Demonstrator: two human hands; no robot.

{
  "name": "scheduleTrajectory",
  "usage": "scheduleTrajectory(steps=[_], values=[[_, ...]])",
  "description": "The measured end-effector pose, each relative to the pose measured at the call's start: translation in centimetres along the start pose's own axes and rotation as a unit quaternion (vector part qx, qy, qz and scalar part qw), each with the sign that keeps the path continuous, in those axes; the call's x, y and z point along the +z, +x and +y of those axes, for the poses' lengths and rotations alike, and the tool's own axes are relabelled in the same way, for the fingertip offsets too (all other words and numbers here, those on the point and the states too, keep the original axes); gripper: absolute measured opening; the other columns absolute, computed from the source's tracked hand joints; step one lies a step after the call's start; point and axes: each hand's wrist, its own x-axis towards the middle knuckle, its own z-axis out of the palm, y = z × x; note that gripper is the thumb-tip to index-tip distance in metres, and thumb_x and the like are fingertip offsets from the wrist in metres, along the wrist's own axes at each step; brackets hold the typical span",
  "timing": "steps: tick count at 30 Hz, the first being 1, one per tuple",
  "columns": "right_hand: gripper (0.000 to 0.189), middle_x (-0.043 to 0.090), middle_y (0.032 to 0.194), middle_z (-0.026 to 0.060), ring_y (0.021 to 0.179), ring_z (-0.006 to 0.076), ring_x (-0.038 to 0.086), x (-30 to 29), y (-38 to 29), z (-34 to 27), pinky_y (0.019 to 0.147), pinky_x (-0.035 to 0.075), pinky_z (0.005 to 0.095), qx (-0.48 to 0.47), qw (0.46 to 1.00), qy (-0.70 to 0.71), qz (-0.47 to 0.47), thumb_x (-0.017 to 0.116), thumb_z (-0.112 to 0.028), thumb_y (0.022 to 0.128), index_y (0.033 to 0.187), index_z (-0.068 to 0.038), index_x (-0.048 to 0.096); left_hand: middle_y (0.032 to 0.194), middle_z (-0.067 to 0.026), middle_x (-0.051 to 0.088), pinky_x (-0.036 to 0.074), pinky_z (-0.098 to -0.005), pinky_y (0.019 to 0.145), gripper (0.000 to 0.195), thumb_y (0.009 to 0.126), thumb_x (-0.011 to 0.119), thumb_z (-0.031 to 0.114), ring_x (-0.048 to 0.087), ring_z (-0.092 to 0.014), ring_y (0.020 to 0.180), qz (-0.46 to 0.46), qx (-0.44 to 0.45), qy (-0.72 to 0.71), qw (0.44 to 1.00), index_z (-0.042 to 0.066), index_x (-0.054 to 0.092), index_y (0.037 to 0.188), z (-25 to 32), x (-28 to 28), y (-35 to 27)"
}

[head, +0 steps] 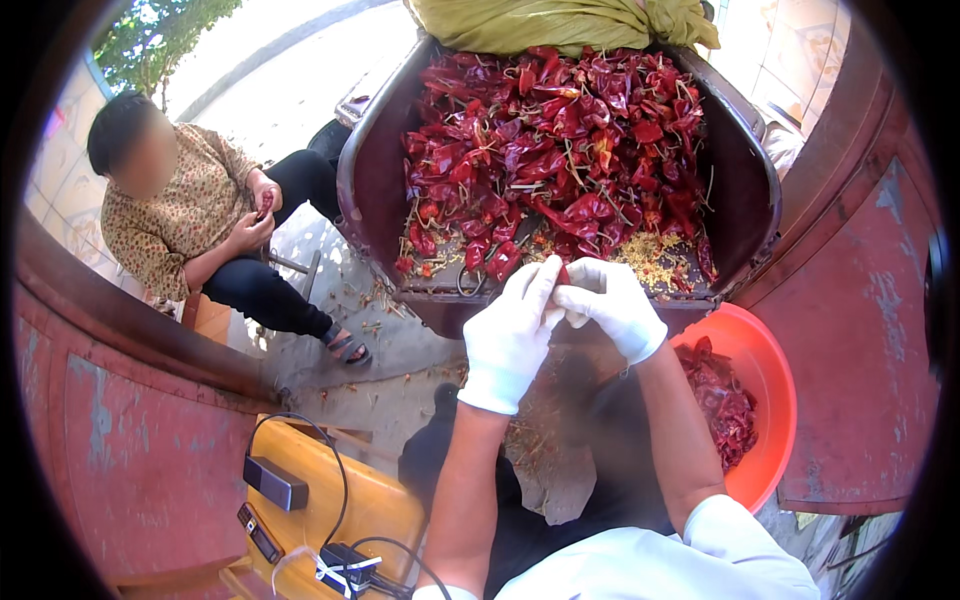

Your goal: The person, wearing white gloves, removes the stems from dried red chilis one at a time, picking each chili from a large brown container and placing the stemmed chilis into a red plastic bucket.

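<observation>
My left hand [514,330] and my right hand [613,304], both in white knit gloves, meet at the near edge of a dark metal cart bed [746,187]. Between their fingertips is a red dried chili pepper [562,276], mostly covered by the gloves; both hands grip it. Behind them a heap of dried red chilies [555,142] with pale stems fills much of the cart bed. Loose yellow seeds [652,259] lie near its front edge. An orange plastic basin [776,405] holding more red chili pieces [716,405] stands on the floor beside my right forearm.
A seated person [180,202] at the left holds a chili. A yellow wooden stool [375,495] bears a power bank [275,484], a phone [260,532] and cables. Red metal doors [142,457] flank both sides. Green-yellow cloth [540,22] covers the cart's far end. Stems litter the floor.
</observation>
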Motion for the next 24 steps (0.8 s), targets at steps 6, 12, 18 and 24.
scheduleTrajectory(steps=[6,12,18,24], values=[[0.034,0.068,0.099,0.0051,0.085,0.0104,0.065,0.3,-0.2,-0.2,0.073,0.052,0.0235,-0.027,0.995,0.099,0.018,0.065,-0.023,0.095,0.119,0.000,0.061,0.094,-0.0101,0.070,0.053,-0.0282,0.073,0.032,0.088,0.070,0.013,0.067,-0.017,0.076,0.028,-0.132,-0.098,0.986,0.007,0.067,0.119,-0.4,0.0,-0.2],[0.030,0.070,0.094,0.0032,0.083,0.0073,0.065,2.3,-0.3,0.6,0.075,0.053,0.0245,-0.149,0.985,-0.067,0.061,0.075,-0.016,0.085,0.110,-0.002,0.067,0.094,-0.0128,0.072,0.053,-0.0295,0.074,0.023,0.091,0.066,0.012,0.069,-0.017,0.079,0.041,-0.156,-0.096,0.982,0.004,0.070,0.112,-0.2,-0.3,-0.1],[0.015,0.070,0.087,0.0132,0.072,0.0192,0.069,3.1,-0.2,1.5,0.067,0.053,0.0276,-0.279,0.924,-0.211,0.156,0.073,-0.008,0.082,0.095,-0.001,0.071,0.085,-0.0117,0.071,0.053,-0.0294,0.068,0.019,0.091,0.063,0.010,0.067,-0.015,0.071,0.031,-0.126,-0.056,0.990,0.002,0.070,0.107,-0.7,0.2,-0.7],[0.013,0.069,0.078,0.0067,0.062,0.0144,0.066,3.1,0.0,1.7,0.059,0.052,0.0277,-0.118,0.978,-0.064,0.161,0.067,-0.013,0.090,0.090,-0.001,0.069,0.078,-0.0038,0.068,0.044,-0.0224,0.049,0.019,0.095,0.062,0.013,0.058,-0.008,0.056,-0.014,-0.253,-0.291,0.923,0.000,0.070,0.106,-0.4,0.7,-0.8]])
